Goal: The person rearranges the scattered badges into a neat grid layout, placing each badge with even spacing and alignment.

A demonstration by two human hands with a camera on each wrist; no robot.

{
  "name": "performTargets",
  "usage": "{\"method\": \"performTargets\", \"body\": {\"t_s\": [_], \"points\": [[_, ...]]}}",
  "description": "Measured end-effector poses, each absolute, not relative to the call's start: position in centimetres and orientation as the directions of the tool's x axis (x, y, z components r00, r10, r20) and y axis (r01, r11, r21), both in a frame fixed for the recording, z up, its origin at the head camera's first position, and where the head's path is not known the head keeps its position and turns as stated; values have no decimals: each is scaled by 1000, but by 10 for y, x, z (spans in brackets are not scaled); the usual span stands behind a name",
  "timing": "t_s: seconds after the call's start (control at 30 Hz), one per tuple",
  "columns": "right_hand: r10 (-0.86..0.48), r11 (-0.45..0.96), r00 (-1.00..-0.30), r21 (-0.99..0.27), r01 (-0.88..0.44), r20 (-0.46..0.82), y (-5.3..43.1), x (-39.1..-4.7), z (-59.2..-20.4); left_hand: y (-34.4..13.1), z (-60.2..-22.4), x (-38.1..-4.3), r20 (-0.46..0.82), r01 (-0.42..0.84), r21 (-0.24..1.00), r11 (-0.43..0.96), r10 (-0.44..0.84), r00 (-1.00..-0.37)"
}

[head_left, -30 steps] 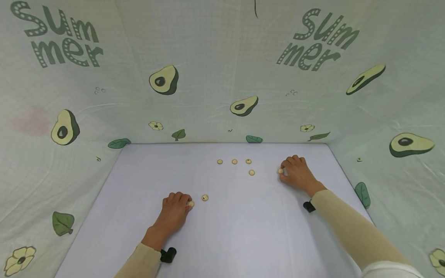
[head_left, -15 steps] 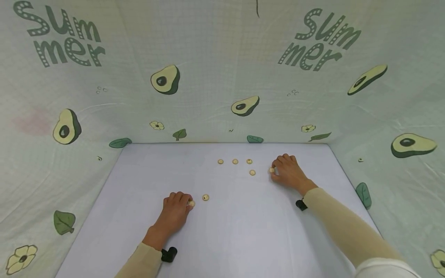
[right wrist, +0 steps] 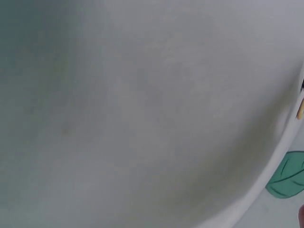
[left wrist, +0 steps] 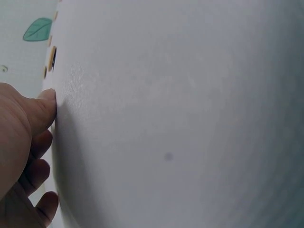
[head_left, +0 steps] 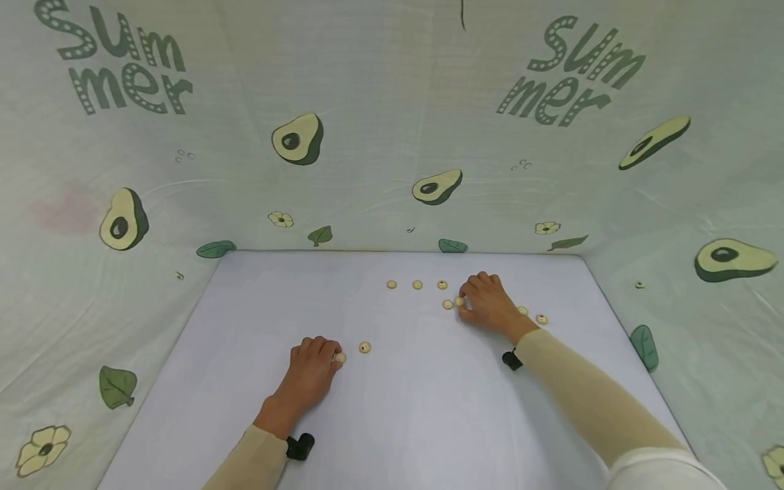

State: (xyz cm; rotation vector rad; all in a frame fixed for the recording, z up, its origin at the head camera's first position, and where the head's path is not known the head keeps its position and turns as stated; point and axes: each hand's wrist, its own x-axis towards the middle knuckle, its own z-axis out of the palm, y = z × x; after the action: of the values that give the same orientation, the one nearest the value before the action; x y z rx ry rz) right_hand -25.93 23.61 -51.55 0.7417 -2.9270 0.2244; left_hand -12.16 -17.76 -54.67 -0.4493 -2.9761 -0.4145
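Observation:
Near the front left of the white table, my left hand (head_left: 308,374) pinches a small round tan disc (head_left: 339,357) between thumb and fingers. Just right of it lies another such disc (head_left: 365,347). Farther back, my right hand (head_left: 486,299) holds a disc (head_left: 460,301) at its fingertips, close to the right side of a disc (head_left: 448,304) lying on the table. In the left wrist view the left hand (left wrist: 28,128) shows at the left edge, its disc hidden. The right wrist view catches only a sliver of finger (right wrist: 301,218) at its edge.
Behind lies a row of three discs: left (head_left: 391,284), middle (head_left: 417,284) and right (head_left: 442,284). Two more discs, one (head_left: 523,310) by my right wrist and one (head_left: 542,319) beyond it, rest on the white table (head_left: 392,422). A printed cloth (head_left: 367,136) walls its back and sides.
My right hand has slid left with its disc, up close to the lying disc. Two discs it covered now show behind its wrist. The left hand has stayed in place.

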Motion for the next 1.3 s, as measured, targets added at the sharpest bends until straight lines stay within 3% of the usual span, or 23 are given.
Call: {"method": "performTargets", "body": {"t_s": [0.7,1.3], "points": [[-532,820,-825,-128,-558,192,176,-266,-517,-179,-546,-122,151,307,255,917,276,-949],[-543,824,-830,-109,-555,125,159,-268,-526,-177,-545,-122,153,295,253,921,264,-953]]}}
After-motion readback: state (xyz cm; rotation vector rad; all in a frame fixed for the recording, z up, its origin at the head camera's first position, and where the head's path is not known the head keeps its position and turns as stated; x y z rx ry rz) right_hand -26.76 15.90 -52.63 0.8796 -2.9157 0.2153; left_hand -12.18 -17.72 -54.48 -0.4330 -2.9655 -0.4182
